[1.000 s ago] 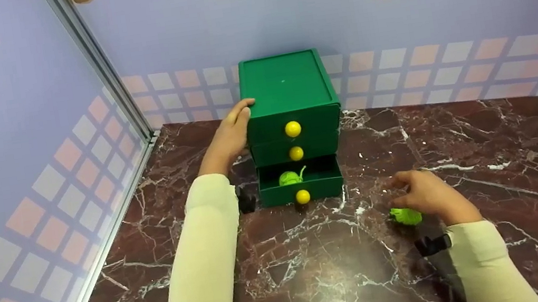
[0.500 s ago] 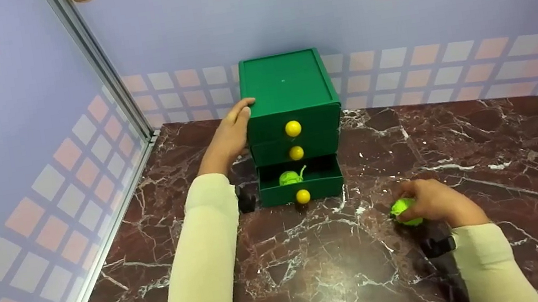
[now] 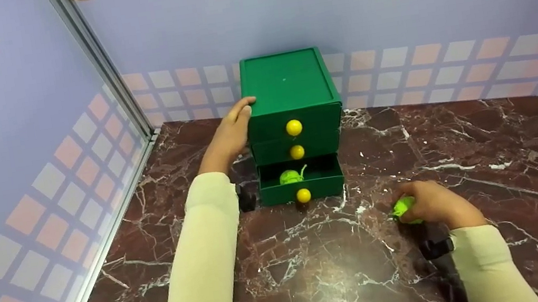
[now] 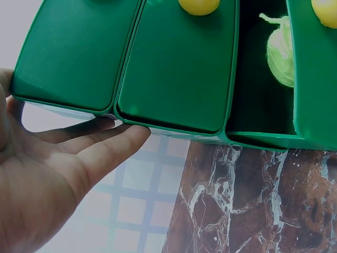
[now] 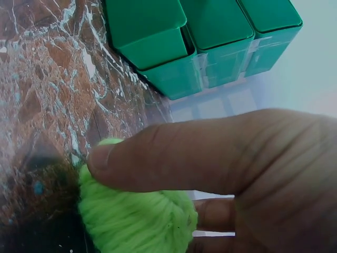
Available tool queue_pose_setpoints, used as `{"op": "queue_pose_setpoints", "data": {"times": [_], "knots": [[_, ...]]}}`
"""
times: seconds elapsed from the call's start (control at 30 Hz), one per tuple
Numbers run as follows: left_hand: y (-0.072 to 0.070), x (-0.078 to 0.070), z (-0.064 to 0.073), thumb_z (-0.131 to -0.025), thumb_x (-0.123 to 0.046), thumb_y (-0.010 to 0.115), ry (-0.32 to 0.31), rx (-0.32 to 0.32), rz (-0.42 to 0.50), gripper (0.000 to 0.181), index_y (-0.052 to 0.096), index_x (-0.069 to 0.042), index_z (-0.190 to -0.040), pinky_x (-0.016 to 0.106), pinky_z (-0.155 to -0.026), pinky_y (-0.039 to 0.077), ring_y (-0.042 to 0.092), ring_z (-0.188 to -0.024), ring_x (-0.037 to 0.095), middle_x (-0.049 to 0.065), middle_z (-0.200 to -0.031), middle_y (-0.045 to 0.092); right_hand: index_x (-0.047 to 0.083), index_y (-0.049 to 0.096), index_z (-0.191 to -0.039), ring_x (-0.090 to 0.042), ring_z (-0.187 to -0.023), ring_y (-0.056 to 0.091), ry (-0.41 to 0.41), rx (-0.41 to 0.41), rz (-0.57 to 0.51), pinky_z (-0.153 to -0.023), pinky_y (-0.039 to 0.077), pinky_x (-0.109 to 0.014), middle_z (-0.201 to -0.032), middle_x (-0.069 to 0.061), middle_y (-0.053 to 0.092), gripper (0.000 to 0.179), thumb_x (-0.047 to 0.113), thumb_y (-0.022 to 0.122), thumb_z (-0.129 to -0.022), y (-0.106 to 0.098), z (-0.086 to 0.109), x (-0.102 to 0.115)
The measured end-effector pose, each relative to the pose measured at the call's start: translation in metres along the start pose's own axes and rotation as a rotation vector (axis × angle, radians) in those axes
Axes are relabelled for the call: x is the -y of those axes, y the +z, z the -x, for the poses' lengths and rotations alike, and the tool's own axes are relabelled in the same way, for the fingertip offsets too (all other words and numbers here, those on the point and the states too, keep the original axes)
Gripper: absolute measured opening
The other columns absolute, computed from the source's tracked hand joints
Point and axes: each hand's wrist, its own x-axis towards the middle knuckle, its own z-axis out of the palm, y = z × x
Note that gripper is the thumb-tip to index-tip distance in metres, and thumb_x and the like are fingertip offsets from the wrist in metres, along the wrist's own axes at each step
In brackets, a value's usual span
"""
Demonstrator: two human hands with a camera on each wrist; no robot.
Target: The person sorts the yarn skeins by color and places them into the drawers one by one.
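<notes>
A green three-drawer cabinet (image 3: 285, 82) with yellow knobs stands by the back wall. Its bottom drawer (image 3: 276, 196) is pulled out and holds a lime-green yarn ball (image 3: 290, 177) with a loose tail, seen also in the left wrist view as a pale green ball (image 4: 280, 55). My left hand (image 3: 228, 137) rests against the cabinet's left side, and its fingers (image 4: 113, 150) lie fairly straight along that side. At the right, my right hand (image 3: 440, 206) grips a second lime-green yarn ball (image 5: 137, 221), thumb across it. Part of this ball is hidden by the hand.
The tabletop (image 3: 320, 276) is dark red marble with white veins. A patterned back wall (image 3: 440, 13) rises behind the cabinet, and a side panel (image 3: 31, 133) borders the table on the left. A black strap (image 3: 437, 248) sits at the right wrist.
My right hand has come down onto the yarn ball at the right and now grips it. The left hand stays on the cabinet, and the drawer has not moved.
</notes>
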Motion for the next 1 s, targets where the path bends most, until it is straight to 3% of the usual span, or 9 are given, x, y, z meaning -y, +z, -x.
{"op": "queue_pose_setpoints", "data": {"times": [0.37, 0.73, 1.0], "knots": [[0.0002, -0.002, 0.0008, -0.102, -0.057, 0.026, -0.006, 0.001, -0.006, 0.039, 0.033, -0.057, -0.14, 0.051, -0.093, 0.048, 0.04, -0.136, 0.032, -0.001, -0.16, 0.023, 0.013, 0.071, -0.1, -0.018, -0.067, 0.053, 0.011, -0.02, 0.003, -0.061, 0.044, -0.031, -0.081, -0.004, 0.065, 0.034, 0.015, 0.079, -0.067, -0.0019, -0.0006, 0.0009], [0.0015, -0.0007, 0.0001, -0.102, -0.055, 0.027, -0.001, 0.002, 0.026, 0.04, 0.032, -0.056, -0.142, 0.054, -0.096, 0.047, 0.039, -0.138, 0.033, -0.002, -0.161, 0.022, 0.015, 0.071, -0.105, -0.017, -0.07, 0.052, -0.043, -0.06, -0.013, -0.064, 0.043, -0.031, -0.085, -0.004, 0.065, 0.035, 0.015, 0.078, -0.071, -0.0027, -0.0012, 0.0044], [0.0003, 0.0024, -0.0018, -0.103, -0.053, 0.028, 0.047, -0.021, -0.014, 0.047, 0.019, -0.052, -0.149, 0.054, -0.116, 0.023, 0.021, -0.149, 0.028, -0.005, -0.163, 0.017, 0.011, 0.069, -0.109, -0.018, -0.074, 0.055, -0.083, -0.108, -0.005, -0.069, 0.046, -0.035, -0.086, -0.004, 0.067, 0.04, 0.018, 0.079, -0.071, -0.0017, -0.0034, 0.0097]]}}
